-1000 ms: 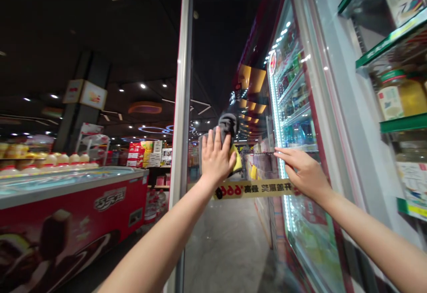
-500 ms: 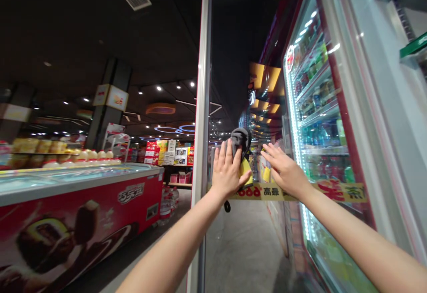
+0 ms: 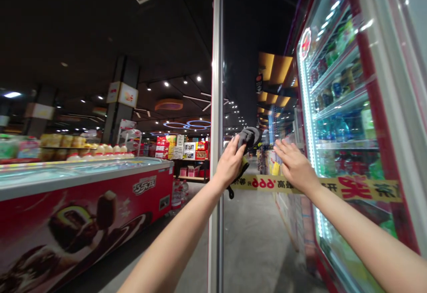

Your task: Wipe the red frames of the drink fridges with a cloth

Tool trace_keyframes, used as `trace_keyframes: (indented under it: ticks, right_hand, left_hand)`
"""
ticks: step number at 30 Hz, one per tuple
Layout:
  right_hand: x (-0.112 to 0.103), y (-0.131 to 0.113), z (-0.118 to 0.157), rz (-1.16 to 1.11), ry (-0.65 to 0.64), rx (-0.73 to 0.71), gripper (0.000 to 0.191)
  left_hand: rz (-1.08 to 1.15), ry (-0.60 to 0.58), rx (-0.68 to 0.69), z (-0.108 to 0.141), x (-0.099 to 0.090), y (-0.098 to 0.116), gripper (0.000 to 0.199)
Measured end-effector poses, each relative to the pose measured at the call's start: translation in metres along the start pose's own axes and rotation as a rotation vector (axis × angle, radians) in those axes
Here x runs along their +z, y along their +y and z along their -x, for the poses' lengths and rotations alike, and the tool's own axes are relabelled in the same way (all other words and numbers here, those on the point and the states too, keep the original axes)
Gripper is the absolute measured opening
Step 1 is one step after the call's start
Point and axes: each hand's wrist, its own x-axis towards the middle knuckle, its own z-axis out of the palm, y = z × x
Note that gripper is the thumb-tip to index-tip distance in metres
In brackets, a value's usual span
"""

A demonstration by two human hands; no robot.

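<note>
Bunched under my left hand (image 3: 229, 163) is a dark grey cloth (image 3: 249, 136) with a yellow side, held against the pane of a glass door (image 3: 253, 235). A small black loop hangs below the cloth. The fingers lie close together over it, and part of it is hidden behind them. My right hand (image 3: 296, 165) rests on the same pane farther right, fingers stretched out, holding nothing. Across the glass at the height of my wrists runs a yellow strip (image 3: 333, 187) with red and black lettering seen in reverse.
To the left stands a red chest freezer (image 3: 160, 195) with ice cream pictures. A lit drinks cooler (image 3: 340, 106) with bottles shows on the right. The door's metal frame edge (image 3: 215, 106) rises upright near my left hand. Boxed goods (image 3: 187, 148) sit on shelves behind.
My left hand has slid with the cloth towards the door's left frame edge and turned more sideways. My right hand stays about where it was on the glass. The view has shifted slightly.
</note>
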Motion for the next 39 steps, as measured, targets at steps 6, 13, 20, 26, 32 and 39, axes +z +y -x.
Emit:
trace_keyframes:
  ticks: [6, 13, 20, 26, 32, 39]
  right_hand:
    - [0.002, 0.002, 0.001, 0.016, -0.024, 0.011, 0.060]
    - [-0.010, 0.001, -0.001, 0.013, -0.059, -0.011, 0.065]
    - [-0.015, -0.004, 0.003, 0.034, 0.015, -0.039, 0.066]
    - [-0.019, -0.009, 0.003, 0.080, 0.043, -0.037, 0.054]
    - [-0.017, -0.006, 0.005, 0.116, 0.100, -0.138, 0.057]
    - [-0.017, -0.007, 0.005, 0.121, 0.123, -0.148, 0.052]
  left_hand:
    - [-0.128, 0.124, -0.177, -0.004, -0.022, -0.029, 0.054]
    - [-0.112, 0.008, -0.242, -0.050, -0.023, -0.048, 0.058]
    - [-0.131, 0.062, -0.350, -0.036, -0.030, -0.027, 0.053]
    - [-0.152, -0.031, -0.186, 0.025, -0.033, -0.013, 0.052]
    - [-0.209, -0.027, -0.284, -0.029, -0.032, -0.024, 0.052]
    - [-0.183, -0.094, -0.162, 0.037, -0.033, -0.008, 0.058]
